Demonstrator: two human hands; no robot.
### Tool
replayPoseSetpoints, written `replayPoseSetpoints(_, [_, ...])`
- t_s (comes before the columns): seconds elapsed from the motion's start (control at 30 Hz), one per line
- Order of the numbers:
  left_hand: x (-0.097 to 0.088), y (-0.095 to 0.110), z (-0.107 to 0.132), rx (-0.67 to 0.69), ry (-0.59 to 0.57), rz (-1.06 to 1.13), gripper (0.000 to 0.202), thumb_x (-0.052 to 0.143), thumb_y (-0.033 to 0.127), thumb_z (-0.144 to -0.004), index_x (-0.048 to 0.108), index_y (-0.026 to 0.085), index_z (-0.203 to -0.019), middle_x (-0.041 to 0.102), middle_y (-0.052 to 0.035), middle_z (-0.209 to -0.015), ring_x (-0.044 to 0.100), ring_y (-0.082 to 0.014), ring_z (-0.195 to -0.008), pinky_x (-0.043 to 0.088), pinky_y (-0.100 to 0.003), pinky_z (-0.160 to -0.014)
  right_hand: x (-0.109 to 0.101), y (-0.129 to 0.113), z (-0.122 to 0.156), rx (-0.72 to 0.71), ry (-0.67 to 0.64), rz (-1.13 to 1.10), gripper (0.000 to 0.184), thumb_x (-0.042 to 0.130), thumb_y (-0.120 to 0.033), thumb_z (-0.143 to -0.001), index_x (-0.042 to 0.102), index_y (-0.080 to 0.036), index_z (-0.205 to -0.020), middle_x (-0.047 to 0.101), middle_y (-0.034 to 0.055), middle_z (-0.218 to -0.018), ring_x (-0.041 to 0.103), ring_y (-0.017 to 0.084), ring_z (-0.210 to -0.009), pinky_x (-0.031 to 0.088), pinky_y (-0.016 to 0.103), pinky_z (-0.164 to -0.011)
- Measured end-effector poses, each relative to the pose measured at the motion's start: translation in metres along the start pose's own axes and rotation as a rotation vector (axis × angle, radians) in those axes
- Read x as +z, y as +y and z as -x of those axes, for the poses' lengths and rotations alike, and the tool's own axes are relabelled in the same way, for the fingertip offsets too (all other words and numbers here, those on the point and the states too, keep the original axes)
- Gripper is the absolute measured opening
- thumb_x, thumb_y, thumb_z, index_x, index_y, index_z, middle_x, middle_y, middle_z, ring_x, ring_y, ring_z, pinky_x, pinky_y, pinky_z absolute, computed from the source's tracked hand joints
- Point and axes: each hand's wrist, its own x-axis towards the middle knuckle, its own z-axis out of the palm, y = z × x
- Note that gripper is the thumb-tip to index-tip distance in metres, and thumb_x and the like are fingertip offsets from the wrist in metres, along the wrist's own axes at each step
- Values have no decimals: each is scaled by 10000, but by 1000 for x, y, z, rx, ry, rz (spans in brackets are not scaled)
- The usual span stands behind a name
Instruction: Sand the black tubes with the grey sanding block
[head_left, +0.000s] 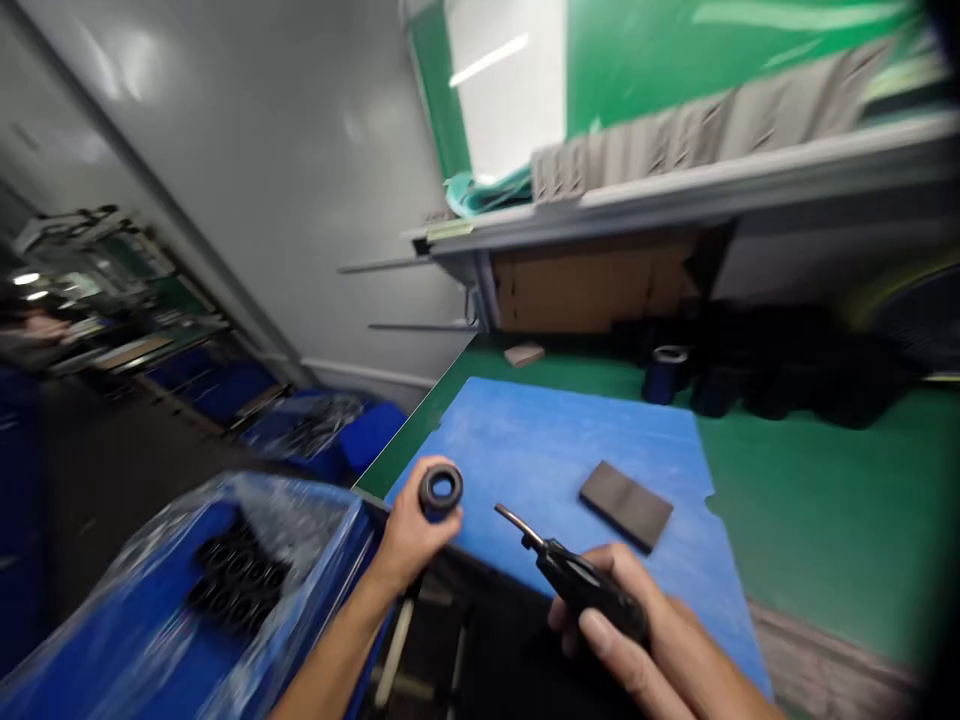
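Observation:
My left hand (414, 525) is wrapped round a black hollow cylindrical part (428, 490), its round open end facing up toward me. In my right hand (626, 610) is a black-handled tool (574, 578) with a thin, slightly bent metal tip that points up and left toward the black part. Tool tip and part are apart. Beneath and beyond both hands lies a blue board (525, 430), and on it, past the right hand, rests a dark grey rectangular block (626, 504).
At lower left stands a blue bin (97, 655) lined with clear plastic, holding several black ring-ended parts (238, 575). Dark cylinders (664, 375) line the back of the green bench (817, 500). Above runs a shelf (675, 175) of grey binders or boxes, blurred.

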Motion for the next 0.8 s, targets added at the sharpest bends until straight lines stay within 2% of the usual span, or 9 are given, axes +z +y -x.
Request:
replayPoseSetpoints(0.07, [-21,-1,77,-122,-55,-24,450,688,109,-708,632,247,-1133,668,-57,-1149,630,-264,-1108,463,-353,-988,11,4,-3,-46,-170,200,373,411,-592,-1000,592,-282,-1102,743,42,-848,649,191,-569,437,284,-475])
replayPoseSetpoints(0.13, [-28,-15,140,-291,-27,-26,481,660,72,-691,639,253,-1137,665,-53,-1179,620,-265,-1138,451,-351,-994,38,14,-6,-123,-316,385,320,415,-507,-1014,598,-261,-1108,726,43,-790,653,209,-562,423,302,-482])
replayPoseSetpoints(0.2, [-26,-42,189,-446,36,-9,494,636,59,-682,643,249,-1138,667,-51,-1183,619,-265,-1140,442,-357,-992,72,23,-8,-190,-450,570,274,420,-389,-1019,599,-218,-1137,720,49,-761,684,239,-597,439,324,-523])
replayPoseSetpoints(0.3, [-11,-87,234,-557,130,45,498,620,49,-651,652,233,-1112,674,-57,-1176,613,-275,-1162,421,-385,-1025,117,30,-9,-209,-632,819,278,430,-313,-1021,586,-157,-1189,723,55,-723,707,265,-597,439,341,-538])
replayPoseSetpoints(0.4, [3,-119,256,-563,177,83,519,593,24,-613,660,228,-1085,671,-60,-1161,609,-275,-1168,414,-409,-1047,142,30,-18,-204,-768,995,334,426,-343,-1032,577,-127,-1237,714,64,-668,703,277,-562,433,337,-522])
replayPoseSetpoints(0.5, [9,-133,265,-531,196,74,486,581,14,-622,671,230,-1048,643,-73,-1206,579,-275,-1218,384,-428,-1091,154,26,-34,-166,-803,1046,370,398,-332,-1047,555,-96,-1284,724,88,-701,718,288,-605,458,342,-548])
replayPoseSetpoints(0.67, [7,-136,270,-532,171,91,450,586,23,-681,678,243,-1062,592,-89,-1332,527,-279,-1304,349,-443,-1132,165,29,-57,-84,-878,936,348,384,-339,-1055,574,-99,-1220,739,103,-763,737,288,-674,477,342,-599])
replayPoseSetpoints(0.73, [6,-134,271,-546,154,179,451,594,27,-680,677,239,-1070,612,-90,-1314,534,-283,-1301,355,-443,-1133,167,34,-62,-61,-828,903,361,349,-352,-1066,562,-108,-1225,736,96,-777,737,286,-697,480,344,-614])
replayPoseSetpoints(0.8, [6,-132,272,-593,171,293,477,606,40,-668,666,231,-1101,639,-87,-1277,548,-287,-1283,363,-441,-1130,167,39,-65,-75,-856,864,359,360,-374,-1063,565,-123,-1217,733,91,-781,734,283,-712,478,342,-629])
